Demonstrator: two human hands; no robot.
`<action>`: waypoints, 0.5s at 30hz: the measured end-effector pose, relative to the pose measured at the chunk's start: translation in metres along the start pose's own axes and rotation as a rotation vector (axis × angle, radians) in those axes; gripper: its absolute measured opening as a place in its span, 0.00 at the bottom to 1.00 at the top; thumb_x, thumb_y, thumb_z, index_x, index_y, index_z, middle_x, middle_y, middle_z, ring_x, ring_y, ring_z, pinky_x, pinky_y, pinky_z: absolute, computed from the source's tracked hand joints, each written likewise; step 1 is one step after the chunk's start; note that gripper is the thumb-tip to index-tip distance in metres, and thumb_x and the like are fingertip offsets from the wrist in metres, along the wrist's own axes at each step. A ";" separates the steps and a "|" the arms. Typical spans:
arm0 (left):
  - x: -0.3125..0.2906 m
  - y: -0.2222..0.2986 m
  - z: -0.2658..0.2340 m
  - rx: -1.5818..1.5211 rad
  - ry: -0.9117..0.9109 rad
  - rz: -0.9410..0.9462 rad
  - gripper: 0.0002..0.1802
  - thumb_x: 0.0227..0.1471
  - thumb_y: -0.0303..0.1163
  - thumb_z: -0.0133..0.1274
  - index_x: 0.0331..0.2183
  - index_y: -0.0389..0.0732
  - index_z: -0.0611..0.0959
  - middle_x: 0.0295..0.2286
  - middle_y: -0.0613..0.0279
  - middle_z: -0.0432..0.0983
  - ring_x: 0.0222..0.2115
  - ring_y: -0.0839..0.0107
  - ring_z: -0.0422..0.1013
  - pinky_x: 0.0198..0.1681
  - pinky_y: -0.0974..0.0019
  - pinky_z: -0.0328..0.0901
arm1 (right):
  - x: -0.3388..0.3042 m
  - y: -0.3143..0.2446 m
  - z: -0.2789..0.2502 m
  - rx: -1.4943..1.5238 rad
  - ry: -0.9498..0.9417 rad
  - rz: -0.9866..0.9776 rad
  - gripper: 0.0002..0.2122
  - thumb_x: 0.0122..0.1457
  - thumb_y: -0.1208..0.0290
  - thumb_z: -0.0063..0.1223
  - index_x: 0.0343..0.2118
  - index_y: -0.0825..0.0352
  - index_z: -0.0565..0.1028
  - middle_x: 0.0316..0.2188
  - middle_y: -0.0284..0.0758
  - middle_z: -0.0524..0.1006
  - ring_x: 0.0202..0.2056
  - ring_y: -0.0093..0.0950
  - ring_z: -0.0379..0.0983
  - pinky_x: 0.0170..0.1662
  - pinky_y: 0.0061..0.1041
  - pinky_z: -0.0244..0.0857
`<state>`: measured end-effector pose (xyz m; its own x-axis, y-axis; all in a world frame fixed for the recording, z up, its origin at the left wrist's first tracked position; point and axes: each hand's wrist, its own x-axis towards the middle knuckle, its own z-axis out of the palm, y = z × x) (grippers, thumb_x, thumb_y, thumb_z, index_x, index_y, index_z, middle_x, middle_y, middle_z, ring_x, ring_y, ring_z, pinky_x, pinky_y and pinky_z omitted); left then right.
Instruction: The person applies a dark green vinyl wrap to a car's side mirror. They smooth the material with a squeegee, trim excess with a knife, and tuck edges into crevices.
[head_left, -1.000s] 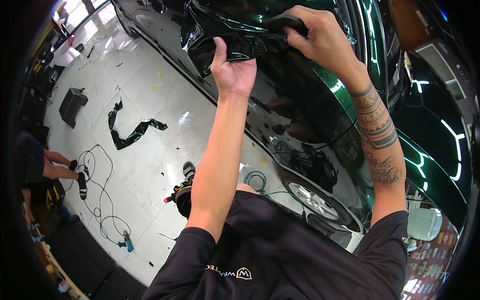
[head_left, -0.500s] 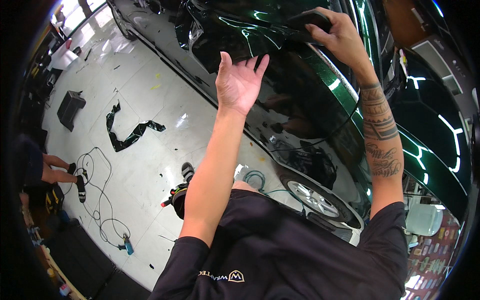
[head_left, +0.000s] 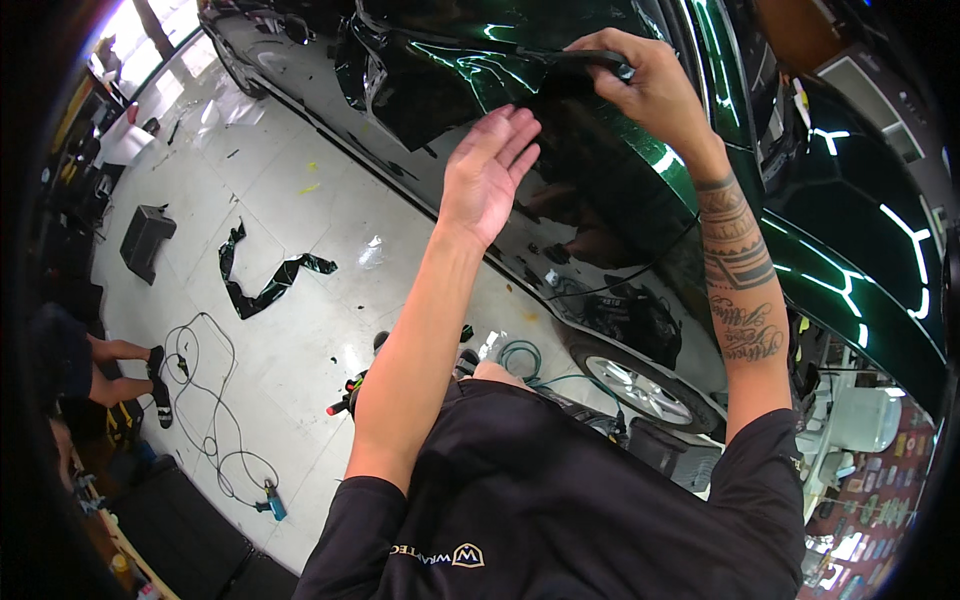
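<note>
A car side (head_left: 575, 205) in glossy dark green and black runs slantwise across the upper middle. Loose dark green vinyl film (head_left: 425, 100), creased and shining, hangs from its upper part. My right hand (head_left: 645, 85) grips a flat black squeegee (head_left: 608, 62) between thumb and fingers, against the panel at the film's right end. My left hand (head_left: 487, 180) is open, palm up, with nothing in it. Its fingertips are just below the film's lower edge; whether they touch it I cannot tell.
On the tiled floor lie a film scrap (head_left: 265, 295), a looped cable (head_left: 215, 400) and a teal power tool (head_left: 272, 503). A black step stool (head_left: 147, 243) stands at left, near another person's legs (head_left: 125, 370). A green hose (head_left: 520, 355) coils near the car wheel (head_left: 635, 390).
My right hand has moved slightly down and left with the squeegee, which has tilted edge-on. My left hand has turned, its thumb and fingers coming closer together.
</note>
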<state>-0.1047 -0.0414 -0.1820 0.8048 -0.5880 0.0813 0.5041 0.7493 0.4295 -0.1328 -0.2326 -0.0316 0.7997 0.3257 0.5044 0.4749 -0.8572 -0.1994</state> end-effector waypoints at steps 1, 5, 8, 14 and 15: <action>0.002 0.001 -0.004 -0.023 0.002 0.066 0.35 0.56 0.46 0.61 0.57 0.35 0.70 0.57 0.51 0.68 0.61 0.56 0.62 0.68 0.53 0.53 | 0.004 -0.004 0.006 -0.025 0.036 -0.027 0.10 0.57 0.80 0.54 0.42 0.71 0.78 0.29 0.38 0.81 0.30 0.25 0.76 0.36 0.23 0.70; 0.007 0.017 -0.012 -0.370 0.124 0.341 0.51 0.43 0.64 0.65 0.60 0.41 0.69 0.59 0.52 0.65 0.62 0.56 0.59 0.69 0.49 0.50 | 0.023 -0.025 0.022 -0.008 0.019 -0.016 0.07 0.57 0.78 0.56 0.38 0.71 0.77 0.21 0.42 0.74 0.21 0.29 0.70 0.27 0.27 0.63; 0.018 0.041 -0.031 -0.497 0.075 0.495 0.53 0.43 0.64 0.65 0.62 0.42 0.67 0.61 0.56 0.64 0.62 0.57 0.59 0.69 0.47 0.50 | 0.044 -0.045 0.042 -0.056 0.113 -0.132 0.06 0.57 0.76 0.57 0.36 0.70 0.76 0.20 0.42 0.73 0.20 0.32 0.69 0.27 0.28 0.63; 0.025 0.073 -0.040 -0.300 0.044 0.442 0.52 0.44 0.71 0.58 0.60 0.44 0.71 0.57 0.58 0.72 0.59 0.54 0.64 0.66 0.43 0.54 | 0.089 -0.091 0.051 -0.086 0.140 0.032 0.04 0.51 0.79 0.55 0.28 0.74 0.74 0.23 0.53 0.75 0.29 0.51 0.76 0.31 0.40 0.67; 0.028 0.079 -0.049 -0.348 -0.044 0.382 0.53 0.44 0.72 0.57 0.61 0.44 0.71 0.57 0.58 0.71 0.59 0.54 0.64 0.66 0.43 0.54 | 0.095 -0.095 0.051 -0.075 0.134 0.026 0.04 0.51 0.79 0.55 0.28 0.74 0.73 0.23 0.53 0.75 0.29 0.51 0.76 0.31 0.40 0.67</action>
<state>-0.0269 0.0164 -0.1903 0.9418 -0.2589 0.2146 0.2570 0.9657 0.0375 -0.0832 -0.1000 -0.0073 0.7526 0.2511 0.6087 0.4220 -0.8935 -0.1532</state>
